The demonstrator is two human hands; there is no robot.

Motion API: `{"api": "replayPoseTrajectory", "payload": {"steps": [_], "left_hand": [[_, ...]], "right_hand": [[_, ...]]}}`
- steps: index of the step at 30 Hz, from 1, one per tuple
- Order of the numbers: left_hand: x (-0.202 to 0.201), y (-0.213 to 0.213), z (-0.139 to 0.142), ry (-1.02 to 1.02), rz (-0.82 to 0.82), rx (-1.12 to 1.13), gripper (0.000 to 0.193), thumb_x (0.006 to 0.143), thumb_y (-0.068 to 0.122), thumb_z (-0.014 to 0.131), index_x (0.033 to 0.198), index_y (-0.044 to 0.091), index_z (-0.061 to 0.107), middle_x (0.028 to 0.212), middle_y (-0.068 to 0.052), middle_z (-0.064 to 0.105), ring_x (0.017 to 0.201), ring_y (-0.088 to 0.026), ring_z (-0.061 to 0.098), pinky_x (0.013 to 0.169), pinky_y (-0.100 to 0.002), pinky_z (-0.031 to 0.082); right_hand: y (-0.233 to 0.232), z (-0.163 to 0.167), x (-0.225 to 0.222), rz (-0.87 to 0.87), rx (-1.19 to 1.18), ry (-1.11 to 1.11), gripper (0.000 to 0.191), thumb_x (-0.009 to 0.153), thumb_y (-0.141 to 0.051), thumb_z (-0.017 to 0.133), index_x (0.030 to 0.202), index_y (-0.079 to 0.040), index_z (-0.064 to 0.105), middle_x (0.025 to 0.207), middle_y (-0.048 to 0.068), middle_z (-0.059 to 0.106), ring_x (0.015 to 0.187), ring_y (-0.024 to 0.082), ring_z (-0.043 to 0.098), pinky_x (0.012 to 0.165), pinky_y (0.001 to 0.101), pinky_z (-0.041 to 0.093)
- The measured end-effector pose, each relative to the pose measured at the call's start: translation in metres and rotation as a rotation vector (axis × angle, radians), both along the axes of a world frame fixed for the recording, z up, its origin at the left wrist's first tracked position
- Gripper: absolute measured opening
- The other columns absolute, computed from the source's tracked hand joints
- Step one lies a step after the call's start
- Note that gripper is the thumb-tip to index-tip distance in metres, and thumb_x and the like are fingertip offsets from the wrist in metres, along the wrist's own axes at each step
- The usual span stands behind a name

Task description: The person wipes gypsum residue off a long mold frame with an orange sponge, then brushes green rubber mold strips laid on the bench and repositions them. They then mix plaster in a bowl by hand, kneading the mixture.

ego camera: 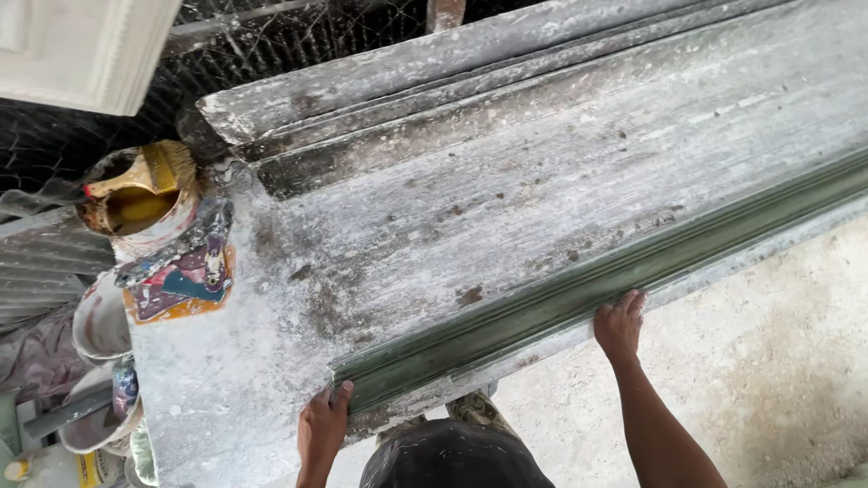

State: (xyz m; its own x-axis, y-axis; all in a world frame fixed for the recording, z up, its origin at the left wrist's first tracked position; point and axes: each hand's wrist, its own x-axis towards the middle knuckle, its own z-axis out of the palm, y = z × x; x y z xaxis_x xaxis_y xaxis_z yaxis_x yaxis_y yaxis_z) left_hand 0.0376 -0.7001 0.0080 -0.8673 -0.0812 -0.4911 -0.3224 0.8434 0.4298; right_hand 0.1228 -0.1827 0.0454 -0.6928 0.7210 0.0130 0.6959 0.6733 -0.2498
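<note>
Green moulding (pixel 597 285): a long profiled strip, greenish, lying along the near edge of the worktop (pixel 470 208); it runs from its cut end by my left hand up and away to the right, out of view.
Left hand (pixel 323 425): at the moulding's near end, thumb up against the cut end, the rest of the hand below the worktop edge; how far this grip closes round the strip I cannot tell.
Right hand (pixel 619 323): further along the moulding, fingers laid over its outer edge, grip loose and partly closed on the strip, not wrapped round it.
Done so far: the moulding sits flat and lined up with the worktop's edge; I judge it placed or nearly so, both hands steadying it.
Left to do: its surface looks bare of fresh coating; the brush (pixel 149 172) stands in the tin (pixel 136 212) well left of the moulding, untouched.
Other things: a stained rag (pixel 185 276) and white pots (pixel 99 321) left of the moulding's near end; grey planks (pixel 452 54) beyond it.
</note>
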Motion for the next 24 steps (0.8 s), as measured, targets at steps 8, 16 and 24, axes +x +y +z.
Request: {"api": "replayPoseTrajectory", "payload": {"steps": [8, 16, 24], "left_hand": [[-0.014, -0.008, -0.015, -0.104, -0.029, 0.001, 0.068, 0.091, 0.064, 0.060, 0.074, -0.001, 0.067, 0.074, -0.024, 0.069, 0.077, -0.043, 0.069, 0.073, -0.051, 0.054], [-0.039, -0.014, 0.001, -0.189, -0.111, -0.062, 0.062, 0.094, 0.060, 0.059, 0.077, 0.002, 0.073, 0.083, -0.025, 0.072, 0.088, -0.042, 0.072, 0.080, -0.052, 0.055], [-0.151, 0.067, 0.074, 0.263, -0.206, -0.172, 0.036, 0.103, 0.038, 0.051, 0.112, 0.008, 0.068, 0.101, -0.019, 0.073, 0.097, -0.041, 0.070, 0.084, -0.055, 0.055]], "right_hand": [[0.001, 0.000, -0.009, -0.028, 0.082, -0.063, 0.075, 0.093, -0.027, 0.049, 0.146, 0.024, 0.031, 0.160, 0.043, 0.023, 0.151, 0.055, 0.021, 0.112, 0.0634, 0.031], [0.009, -0.005, -0.086, 0.252, 0.078, 0.337, 0.054, 0.095, -0.012, 0.050, 0.147, 0.002, 0.054, 0.149, 0.029, 0.052, 0.142, 0.046, 0.041, 0.117, 0.0530, 0.039], [0.021, 0.022, -0.174, 0.148, -0.413, -0.010, 0.043, 0.110, -0.040, 0.063, 0.110, -0.001, 0.082, 0.089, 0.019, 0.075, 0.078, 0.034, 0.074, 0.082, 0.0417, 0.059]]}}
